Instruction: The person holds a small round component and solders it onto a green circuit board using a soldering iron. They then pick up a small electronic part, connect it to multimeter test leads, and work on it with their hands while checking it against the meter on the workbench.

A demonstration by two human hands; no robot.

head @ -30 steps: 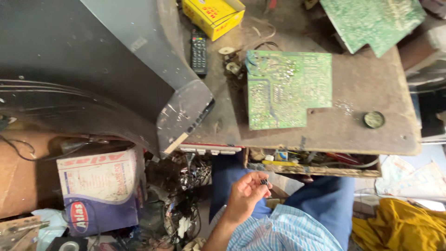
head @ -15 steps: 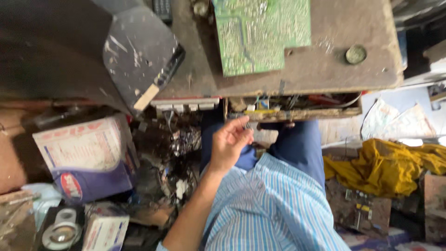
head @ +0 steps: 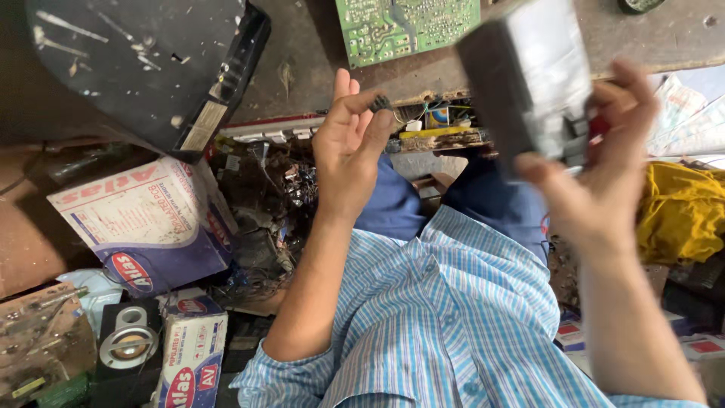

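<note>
The left hand (head: pixel 349 151) is raised near the middle of the view, its grip narrow: thumb and forefinger pinch a small dark part (head: pixel 380 101), too small to identify further. At about two o'clock the right hand (head: pixel 604 174) has its grip wrapped around a grey boxy device (head: pixel 529 75), blurred, with something red showing near the fingers; what kind of device it is cannot be told. Both things are held up in the air above the lap, in front of the desk (head: pixel 302 83) edge, and they are apart from each other.

At twelve o'clock a green circuit board (head: pixel 408 26) lies on the desk. At ten o'clock sits a dark slab-like casing (head: pixel 136 68). At eight o'clock a white and purple carton (head: pixel 143 219) lies among clutter, with a small speaker (head: pixel 130 344) lower at seven o'clock. A yellow cloth (head: pixel 680 215) is bunched at three o'clock.

As a judgement, the step in hand looks like bringing the small part and the device together; that would call for steadying the device and turning the part to match its seat.
</note>
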